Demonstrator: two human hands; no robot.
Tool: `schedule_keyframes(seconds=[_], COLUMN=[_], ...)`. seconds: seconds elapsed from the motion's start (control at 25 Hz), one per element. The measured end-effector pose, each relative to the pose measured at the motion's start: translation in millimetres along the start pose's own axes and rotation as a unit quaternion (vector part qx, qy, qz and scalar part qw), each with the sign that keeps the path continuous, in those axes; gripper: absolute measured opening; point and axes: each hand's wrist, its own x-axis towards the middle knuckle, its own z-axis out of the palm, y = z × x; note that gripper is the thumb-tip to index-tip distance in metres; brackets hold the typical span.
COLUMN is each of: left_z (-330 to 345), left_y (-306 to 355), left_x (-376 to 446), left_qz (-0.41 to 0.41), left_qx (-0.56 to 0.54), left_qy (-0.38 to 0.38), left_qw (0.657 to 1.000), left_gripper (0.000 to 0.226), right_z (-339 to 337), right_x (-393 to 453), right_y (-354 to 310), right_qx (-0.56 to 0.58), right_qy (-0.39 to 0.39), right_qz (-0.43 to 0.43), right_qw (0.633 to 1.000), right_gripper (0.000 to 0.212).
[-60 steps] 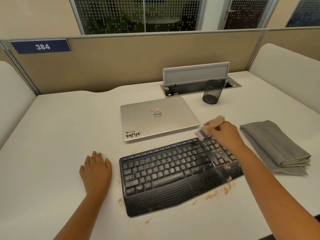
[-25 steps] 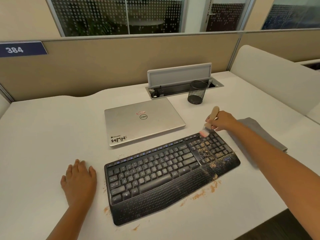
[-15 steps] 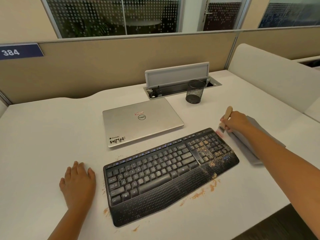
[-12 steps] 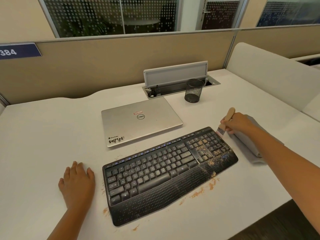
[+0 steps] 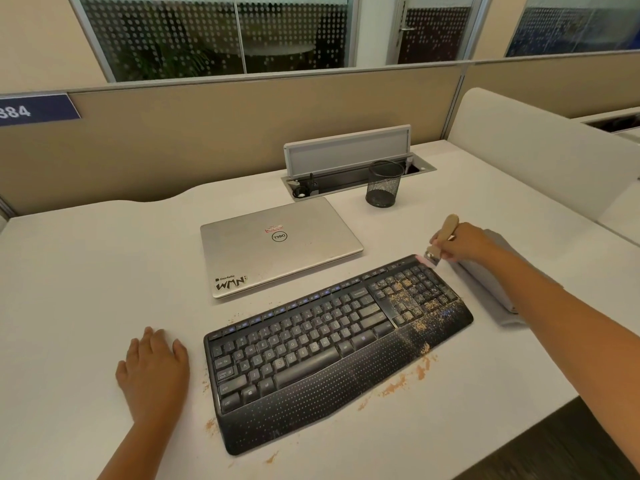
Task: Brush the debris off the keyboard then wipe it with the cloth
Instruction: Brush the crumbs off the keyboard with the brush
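A black curved plastic keyboard (image 5: 332, 344) lies slanted on the white worktop (image 5: 86, 271); tan crumbly debris (image 5: 412, 306) speckles its right-hand keys and palm rest, and more lies on the worktop along its near edge. The right hand (image 5: 464, 242) grips a small wooden-handled brush (image 5: 441, 240), bristles at the keyboard's far right corner; the left hand (image 5: 154, 368) rests flat on the worktop just left of the keyboard. A folded grey cloth (image 5: 491, 285) lies partly under the right forearm; beyond sit a closed silver laptop (image 5: 277, 245) and a black mesh pen cup (image 5: 384, 183).
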Motion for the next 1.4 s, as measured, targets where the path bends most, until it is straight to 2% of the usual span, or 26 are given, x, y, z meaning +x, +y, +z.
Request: schedule_keyframes(seconds=[0.12, 0.16, 0.24, 0.32, 0.36, 0.44, 0.64, 0.76, 0.84, 0.96, 1.04, 1.16, 1.32, 1.4], left_z=[-1, -1, -1, 0, -1, -2, 2, 2, 1, 2, 2, 2, 2, 2], left_y=[1, 1, 1, 0, 0, 0, -2, -2, -1, -2, -2, -2, -2, -2], left_x=[0, -1, -1, 0, 0, 0, 1, 2, 1, 2, 2, 2, 2, 2], left_qz=[0.005, 0.008, 0.007, -0.003, -0.01, -0.013, -0.01, -0.013, -0.016, -0.016, -0.017, -0.019, -0.02, -0.021], left_qx=[0.001, 0.003, 0.006, 0.004, 0.001, -0.004, -0.006, -0.004, -0.003, -0.004, -0.005, -0.003, -0.001, -0.003], left_qy=[0.001, 0.0, -0.003, -0.004, -0.007, -0.012, -0.007, -0.012, -0.015, -0.016, -0.018, -0.02, -0.023, -0.022], left_qw=[1.0, 1.0, 1.0, 1.0, 1.0, 1.0, 1.0, 1.0, 1.0, 1.0, 1.0, 1.0, 1.0, 1.0], left_gripper=[0.056, 0.058, 0.054, 0.042, 0.039, 0.039, 0.037, 0.039, 0.04, 0.04, 0.04, 0.04, 0.041, 0.041], right_z=[-21, -26, -31, -26, -21, -13, -22, -29, -31, -28, -25, -23, -28, -21], right_x=[-8, -11, -8, -4, -4, -8, -25, -37, -38, -34, -39, -51, -47, -40], right_y=[0, -2, -3, -4, -6, -6, 1, 7, 11, 12, 11, 6, -10, -16], right_qx=[-0.025, -0.028, -0.034, -0.037, -0.038, -0.043, -0.028, -0.029, -0.034, -0.098, -0.124, -0.091, -0.167, -0.11], right_qy=[-0.123, -0.141, -0.103, -0.03, -0.018, -0.033, -0.136, -0.169, -0.15, -0.045, -0.05, -0.124, -0.032, 0.008], right_qz=[0.06, 0.075, 0.053, -0.006, -0.025, -0.032, 0.073, 0.091, 0.082, 0.032, 0.025, 0.054, 0.001, -0.06], right_qw=[0.99, 0.987, 0.993, 0.999, 0.999, 0.998, 0.988, 0.981, 0.985, 0.994, 0.991, 0.987, 0.986, 0.992], right_gripper=[0.011, 0.012, 0.008, 0.013, 0.016, 0.016, 0.013, 0.008, 0.009, 0.021, 0.021, 0.011, 0.02, 0.016])
